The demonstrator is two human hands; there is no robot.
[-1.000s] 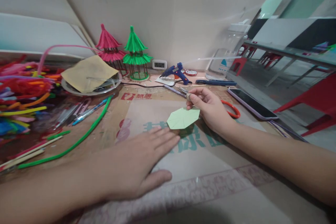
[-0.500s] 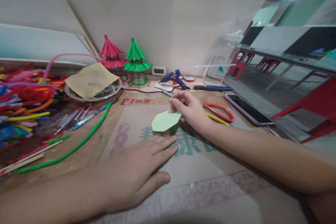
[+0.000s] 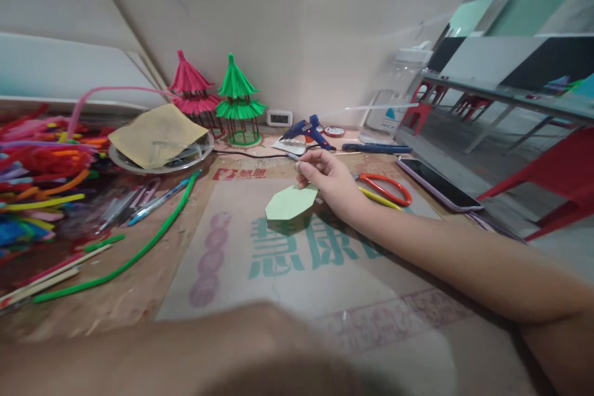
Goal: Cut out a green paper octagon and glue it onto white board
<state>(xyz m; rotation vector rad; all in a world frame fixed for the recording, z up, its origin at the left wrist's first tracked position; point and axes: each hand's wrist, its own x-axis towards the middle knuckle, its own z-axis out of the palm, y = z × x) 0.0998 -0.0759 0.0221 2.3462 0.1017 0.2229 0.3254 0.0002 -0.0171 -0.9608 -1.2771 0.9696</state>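
Note:
My right hand (image 3: 325, 182) is closed, with a pale green octagonal paper (image 3: 291, 203) pinched by its edge above a printed sheet (image 3: 232, 297). A small grey tip, too small to name, also shows at these fingers. At the bottom of the view my left hand (image 3: 278, 346) is a large blur close to the camera, its fingers hidden. Just beyond the right hand is a blue glue gun (image 3: 309, 131). Pliers with red and yellow handles (image 3: 387, 190) lie beside the right wrist.
Pink (image 3: 192, 90) and green (image 3: 239, 102) pagoda models stand by the wall near a small clock (image 3: 279, 117). Pipe cleaners (image 3: 41, 179) and a dish (image 3: 204, 151) are left; a blue cutter (image 3: 375, 148), phone (image 3: 439, 184) and bottle (image 3: 390, 99) are right.
My left hand has moved off the printed sheet, down and nearer the camera. My right hand still has the green paper; the whole view has shifted slightly.

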